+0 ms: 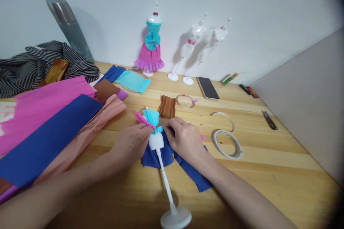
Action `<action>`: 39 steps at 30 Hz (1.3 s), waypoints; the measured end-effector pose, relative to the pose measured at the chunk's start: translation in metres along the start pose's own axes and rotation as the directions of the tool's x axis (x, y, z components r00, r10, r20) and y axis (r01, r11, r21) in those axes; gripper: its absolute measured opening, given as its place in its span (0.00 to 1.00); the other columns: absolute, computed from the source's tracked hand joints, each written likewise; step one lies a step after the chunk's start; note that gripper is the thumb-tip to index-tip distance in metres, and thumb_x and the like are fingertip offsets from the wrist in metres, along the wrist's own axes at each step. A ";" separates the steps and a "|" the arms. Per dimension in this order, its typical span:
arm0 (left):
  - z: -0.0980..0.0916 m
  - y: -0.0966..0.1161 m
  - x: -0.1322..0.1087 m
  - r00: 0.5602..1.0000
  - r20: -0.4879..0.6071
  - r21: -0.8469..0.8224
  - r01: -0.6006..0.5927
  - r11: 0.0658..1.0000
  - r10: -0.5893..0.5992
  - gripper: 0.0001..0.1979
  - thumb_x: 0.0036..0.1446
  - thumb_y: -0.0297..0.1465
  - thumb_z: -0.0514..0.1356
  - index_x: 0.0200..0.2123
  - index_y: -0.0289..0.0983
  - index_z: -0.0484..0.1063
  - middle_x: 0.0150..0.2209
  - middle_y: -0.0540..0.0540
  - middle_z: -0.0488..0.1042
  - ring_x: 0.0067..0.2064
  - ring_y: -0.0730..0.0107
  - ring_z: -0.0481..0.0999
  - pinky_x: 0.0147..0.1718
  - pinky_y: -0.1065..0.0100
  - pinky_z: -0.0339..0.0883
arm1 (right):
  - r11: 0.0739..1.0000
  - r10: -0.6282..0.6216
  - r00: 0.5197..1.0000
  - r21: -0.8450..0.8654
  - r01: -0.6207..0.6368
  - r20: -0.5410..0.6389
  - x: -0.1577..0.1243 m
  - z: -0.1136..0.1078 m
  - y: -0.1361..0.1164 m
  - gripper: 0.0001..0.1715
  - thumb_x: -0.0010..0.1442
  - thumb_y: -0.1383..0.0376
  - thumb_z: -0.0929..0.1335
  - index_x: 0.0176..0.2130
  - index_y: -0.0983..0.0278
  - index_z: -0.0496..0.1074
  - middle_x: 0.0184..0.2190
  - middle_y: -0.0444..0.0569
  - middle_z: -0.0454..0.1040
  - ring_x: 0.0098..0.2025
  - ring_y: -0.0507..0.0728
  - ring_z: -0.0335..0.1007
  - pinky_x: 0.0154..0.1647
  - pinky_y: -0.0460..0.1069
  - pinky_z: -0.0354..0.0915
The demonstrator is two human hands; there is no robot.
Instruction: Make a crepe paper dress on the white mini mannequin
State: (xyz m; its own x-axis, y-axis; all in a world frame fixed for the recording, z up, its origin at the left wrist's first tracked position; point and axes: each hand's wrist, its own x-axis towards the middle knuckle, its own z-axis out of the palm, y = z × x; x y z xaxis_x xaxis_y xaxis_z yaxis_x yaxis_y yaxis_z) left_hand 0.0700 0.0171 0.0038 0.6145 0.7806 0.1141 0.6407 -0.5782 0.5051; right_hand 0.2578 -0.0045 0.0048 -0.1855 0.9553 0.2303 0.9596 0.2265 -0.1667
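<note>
A small white dress-form mannequin (156, 141) leans with its round base (176, 217) towards me. Turquoise crepe paper (152, 117) wraps its upper body, and a pink crepe strip (141, 118) crosses it on the left. My left hand (133, 143) is closed at the waist, fingers pinching the mannequin's paper wrap. On the other side, my right hand (185, 139) has thumb and forefinger pinched at the turquoise paper's end; the fingertips partly hide it. Dark blue crepe paper (153, 159) lies beneath the mannequin, and a blue strip (195, 175) runs under my right forearm.
Crepe sheets, including a blue one (53, 137), cover the left side. At the back stand a dressed mannequin (150, 55) and two bare ones. Brown pleated paper (167, 106), tape rolls (239, 154), a phone (207, 88) and a cutter knife (269, 120) lie around.
</note>
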 end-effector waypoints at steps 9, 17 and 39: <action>0.000 0.000 0.000 1.000 0.025 -0.005 0.004 1.000 -0.004 0.11 0.60 0.24 0.51 0.32 0.36 0.73 0.33 0.45 0.76 0.35 0.66 0.74 0.33 0.68 0.63 | 0.965 0.053 0.997 0.255 -0.064 0.051 0.002 -0.008 -0.001 0.04 0.57 0.69 0.65 0.30 0.63 0.69 0.25 0.46 0.74 0.27 0.56 0.71 0.27 0.46 0.57; 0.000 0.001 -0.001 1.000 0.008 -0.019 0.009 1.000 -0.009 0.11 0.59 0.24 0.51 0.33 0.37 0.73 0.33 0.46 0.75 0.35 0.67 0.74 0.34 0.69 0.64 | 0.810 0.155 0.987 0.567 -0.147 0.035 0.005 -0.003 -0.001 0.04 0.54 0.70 0.66 0.28 0.63 0.70 0.23 0.43 0.74 0.25 0.52 0.69 0.29 0.45 0.61; -0.002 0.000 0.005 0.999 -0.026 -0.189 0.025 0.982 -0.030 0.11 0.52 0.19 0.54 0.29 0.35 0.75 0.25 0.49 0.73 0.26 0.73 0.69 0.27 0.72 0.57 | 0.262 0.131 0.916 0.878 -0.401 0.380 0.012 -0.011 0.011 0.13 0.42 0.66 0.74 0.32 0.65 0.73 0.26 0.45 0.78 0.29 0.52 0.74 0.34 0.48 0.68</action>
State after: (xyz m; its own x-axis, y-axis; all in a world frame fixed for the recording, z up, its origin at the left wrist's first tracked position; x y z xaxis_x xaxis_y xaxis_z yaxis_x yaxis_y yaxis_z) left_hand 0.0725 0.0217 0.0064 0.5827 0.8036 0.1209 0.5572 -0.5035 0.6603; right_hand 0.2682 0.0075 0.0160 -0.1244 0.9767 -0.1748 0.1398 -0.1571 -0.9776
